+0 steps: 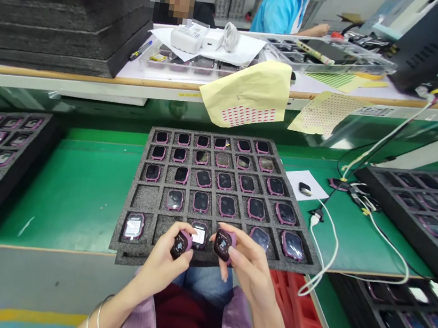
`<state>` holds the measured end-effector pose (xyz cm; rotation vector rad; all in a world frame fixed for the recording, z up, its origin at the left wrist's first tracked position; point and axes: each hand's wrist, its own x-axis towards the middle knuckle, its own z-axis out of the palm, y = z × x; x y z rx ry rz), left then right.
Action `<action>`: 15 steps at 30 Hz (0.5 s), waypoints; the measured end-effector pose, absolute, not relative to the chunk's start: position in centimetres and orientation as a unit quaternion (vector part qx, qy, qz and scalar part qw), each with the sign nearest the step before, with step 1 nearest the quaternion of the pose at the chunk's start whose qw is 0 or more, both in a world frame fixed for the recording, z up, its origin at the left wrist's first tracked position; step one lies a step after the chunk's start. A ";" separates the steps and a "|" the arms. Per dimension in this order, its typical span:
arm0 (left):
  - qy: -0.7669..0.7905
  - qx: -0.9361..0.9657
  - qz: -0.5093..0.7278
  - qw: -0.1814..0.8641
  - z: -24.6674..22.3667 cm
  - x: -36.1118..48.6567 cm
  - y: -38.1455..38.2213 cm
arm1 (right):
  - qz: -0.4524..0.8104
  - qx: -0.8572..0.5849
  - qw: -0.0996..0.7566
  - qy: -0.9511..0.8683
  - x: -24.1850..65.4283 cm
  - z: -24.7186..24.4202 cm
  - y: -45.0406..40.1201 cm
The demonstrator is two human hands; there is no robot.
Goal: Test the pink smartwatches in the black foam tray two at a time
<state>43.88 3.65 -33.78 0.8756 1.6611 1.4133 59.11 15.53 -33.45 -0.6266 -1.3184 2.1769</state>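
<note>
My left hand (170, 254) grips a purple smartwatch body (181, 244) between thumb and fingers, its lit dark screen facing up. In my right hand (249, 259) is a second purple smartwatch body (223, 242), also with a lit screen. Both are held just above the front row of a black foam tray (122, 226). The tray's compartments hold several more purple watch bodies, mostly with dark screens. Between my hands, a watch with a white screen (199, 234) lies in its slot. Another white-screened watch (134, 226) sits at the front left corner.
Foam trays of watches stand at left (21, 159) and right (419, 206). A white cable (334, 238) loops past the tray's right edge. A black charger piece (304, 188) lies on white paper. Yellow sticker sheets (253, 90) hang from the shelf; two people sit beyond it.
</note>
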 end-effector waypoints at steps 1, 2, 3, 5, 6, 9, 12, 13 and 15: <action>0.653 0.344 0.555 0.384 -33.8 43.9 3.7 | 0.802 -0.233 0.258 -0.486 59.1 -33.3 15.5; 0.652 0.343 0.556 0.385 -33.8 43.9 3.7 | 0.802 -0.233 0.259 -0.485 59.1 -33.2 15.4; 0.649 0.342 0.557 0.388 -33.8 44.0 3.8 | 0.803 -0.231 0.259 -0.485 59.1 -33.1 15.4; 0.644 0.344 0.558 0.394 -33.8 44.1 3.8 | 0.801 -0.231 0.259 -0.487 59.1 -33.1 15.3; 0.644 0.348 0.556 0.393 -33.8 44.1 3.8 | 0.799 -0.233 0.260 -0.490 59.2 -33.1 15.3; 0.652 0.357 0.547 0.385 -33.8 44.1 3.5 | 0.793 -0.238 0.259 -0.498 59.3 -33.4 15.3; 0.662 0.348 0.548 0.375 -33.9 44.1 3.3 | 0.789 -0.240 0.261 -0.502 59.3 -33.5 15.3; 0.662 0.342 0.552 0.374 -34.0 44.1 3.2 | 0.787 -0.241 0.263 -0.503 59.3 -33.5 15.2; 0.659 0.336 0.558 0.375 -34.1 44.2 3.2 | 0.784 -0.246 0.266 -0.504 59.3 -33.3 15.2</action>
